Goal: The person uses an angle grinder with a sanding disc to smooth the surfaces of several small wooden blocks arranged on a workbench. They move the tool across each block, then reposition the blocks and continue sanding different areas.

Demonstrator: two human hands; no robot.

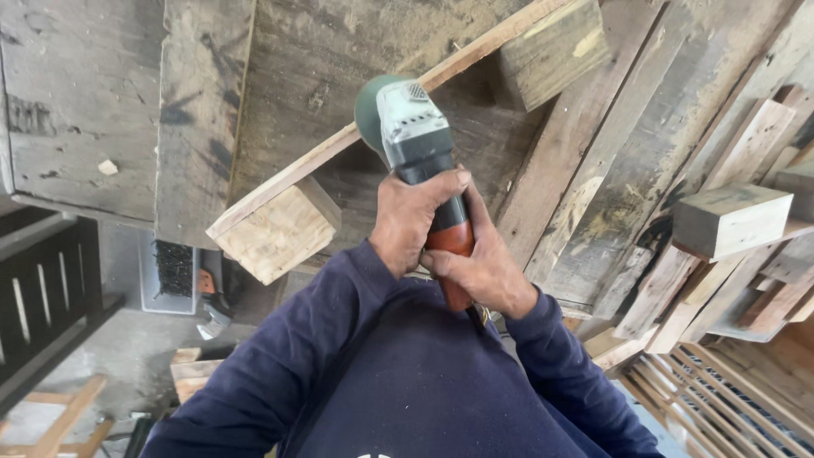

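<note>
Both my hands hold an angle grinder (413, 136) with a grey head, black neck and orange-red body. My left hand (410, 216) wraps the black neck from the left. My right hand (483, 263) grips the orange rear handle. The grinder's green disc guard (371, 106) rests against a long thin wooden slat (297, 174) that runs diagonally up to the right. The slat sits on square wooden blocks: a pale one (275, 233) at its lower left end and a darker one (551, 55) at the upper right. The disc itself is hidden.
Everything lies on a worn, dusty workbench of wide planks (203, 102). Stacked pallet boards and a loose wood block (731, 219) crowd the right side. Below the bench's left edge are a black slatted frame (47, 297), a tray with a brush (174, 271) and scrap wood on the floor.
</note>
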